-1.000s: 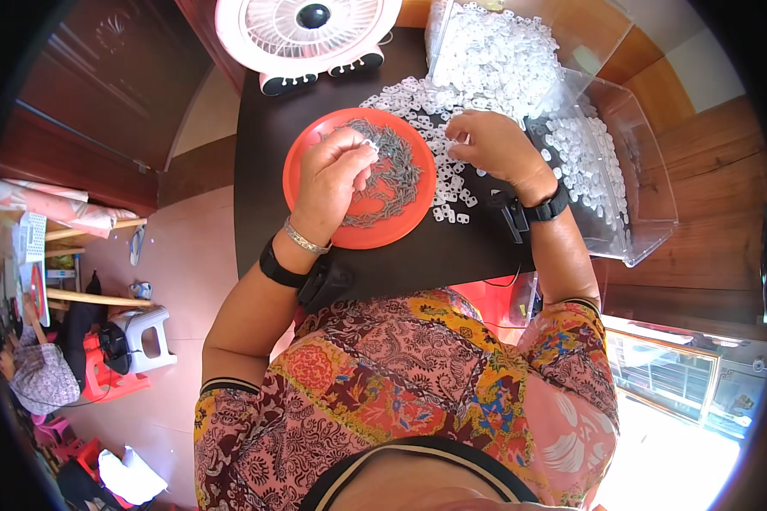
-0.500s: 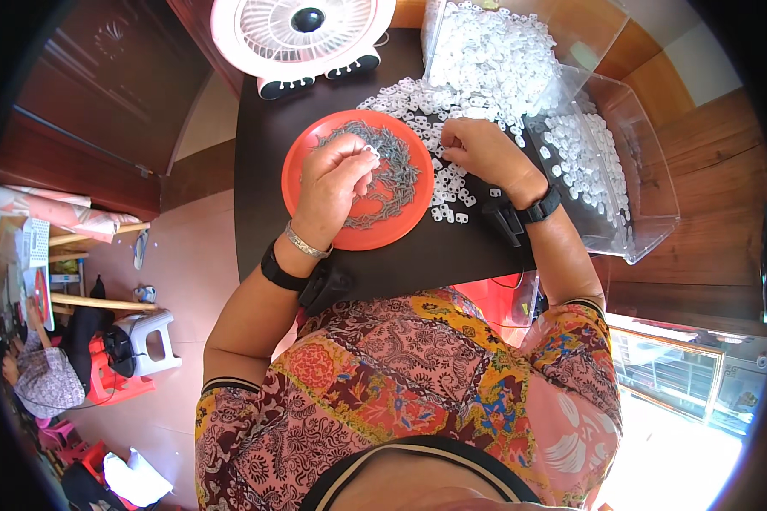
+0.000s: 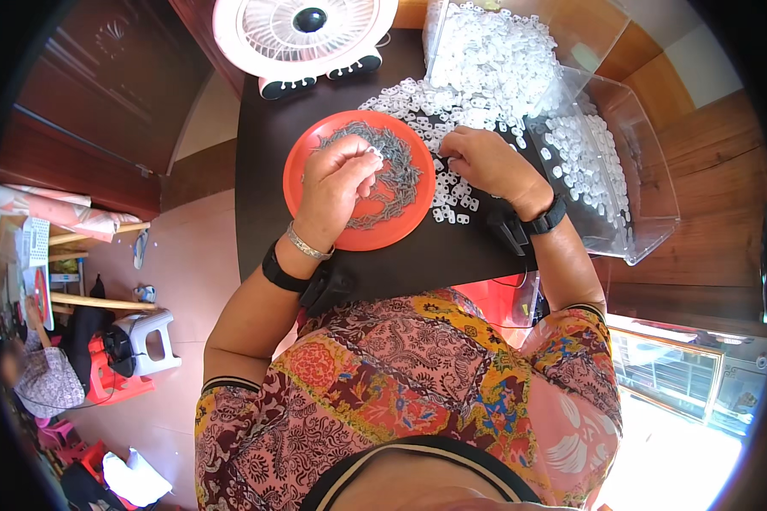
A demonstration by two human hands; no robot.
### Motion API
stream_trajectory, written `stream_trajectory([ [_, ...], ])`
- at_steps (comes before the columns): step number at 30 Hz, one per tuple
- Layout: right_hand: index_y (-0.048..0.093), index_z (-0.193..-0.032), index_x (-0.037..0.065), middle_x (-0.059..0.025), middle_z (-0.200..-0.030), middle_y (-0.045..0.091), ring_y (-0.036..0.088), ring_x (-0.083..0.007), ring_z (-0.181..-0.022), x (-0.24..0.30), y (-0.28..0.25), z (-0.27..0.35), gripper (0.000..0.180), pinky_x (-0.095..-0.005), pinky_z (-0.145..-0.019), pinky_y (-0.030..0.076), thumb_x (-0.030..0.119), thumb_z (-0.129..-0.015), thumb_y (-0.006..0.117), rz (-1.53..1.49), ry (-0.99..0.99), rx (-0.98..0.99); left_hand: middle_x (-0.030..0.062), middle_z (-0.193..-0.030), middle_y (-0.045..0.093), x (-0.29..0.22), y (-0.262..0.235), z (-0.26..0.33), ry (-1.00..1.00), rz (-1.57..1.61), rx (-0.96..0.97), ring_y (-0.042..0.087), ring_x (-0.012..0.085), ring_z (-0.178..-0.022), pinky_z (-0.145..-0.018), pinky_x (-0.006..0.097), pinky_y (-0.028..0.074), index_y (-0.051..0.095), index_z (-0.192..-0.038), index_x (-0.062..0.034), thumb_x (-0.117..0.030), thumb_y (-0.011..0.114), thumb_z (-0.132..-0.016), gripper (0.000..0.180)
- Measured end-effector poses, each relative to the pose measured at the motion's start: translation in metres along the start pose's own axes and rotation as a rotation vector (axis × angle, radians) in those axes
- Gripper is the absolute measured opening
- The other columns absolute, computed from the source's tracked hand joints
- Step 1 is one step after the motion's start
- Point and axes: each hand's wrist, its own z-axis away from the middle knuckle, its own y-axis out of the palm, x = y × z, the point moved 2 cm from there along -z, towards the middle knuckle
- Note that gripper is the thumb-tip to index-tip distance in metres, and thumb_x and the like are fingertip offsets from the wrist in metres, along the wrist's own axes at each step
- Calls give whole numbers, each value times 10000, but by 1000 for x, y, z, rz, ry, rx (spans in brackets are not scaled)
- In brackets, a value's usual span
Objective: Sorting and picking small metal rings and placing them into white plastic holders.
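My left hand (image 3: 337,179) hovers over an orange plate (image 3: 315,162) that holds a heap of small grey metal pieces (image 3: 392,175); its fingertips pinch a small white plastic piece (image 3: 371,152). Just right of the plate, my right hand (image 3: 484,160) rests on a spread of small white plastic pieces (image 3: 452,200) on the dark table (image 3: 264,128), fingers curled among them. I cannot tell whether it grips one. Both wrists wear black bands.
A white desk fan (image 3: 302,30) stands at the table's far edge. Clear plastic bins (image 3: 609,170) full of white pieces sit at the right and far right. Left of the table, on the floor, are a small stool (image 3: 149,341) and clutter.
My right hand moved left and closer to the plate's edge among the white pieces. My left hand stayed over the plate with small finger shifts.
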Motion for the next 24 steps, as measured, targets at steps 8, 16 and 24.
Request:
stream_trajectory([
  [8,654,-952,2,-61,-792,602,592,-141,-709,12,-12,-5,153,-280,-638,475,42,-809,622,-332,182,-86,9,-634,550,-1,-1,0,-38,-15,26,491,72,-553,-507,199,354,591,-781,-27,-154,517,-878,176],
  [16,625,-994,-16,-45,-815,664,616,-85,-707,62,4,-35,143,-217,-652,507,48,-866,633,-1201,159,-166,79,-813,655,4,2,-1,-23,249,123,599,123,-658,-595,224,448,611,-824,-11,-172,515,-877,196],
  [24,623,-952,-16,-52,-824,669,622,-92,-726,56,24,-34,113,-220,-663,514,53,-865,637,-1306,179,-228,88,-814,656,8,-5,-5,-10,321,63,598,125,-677,-614,225,455,593,-810,-25,-186,500,-886,201],
])
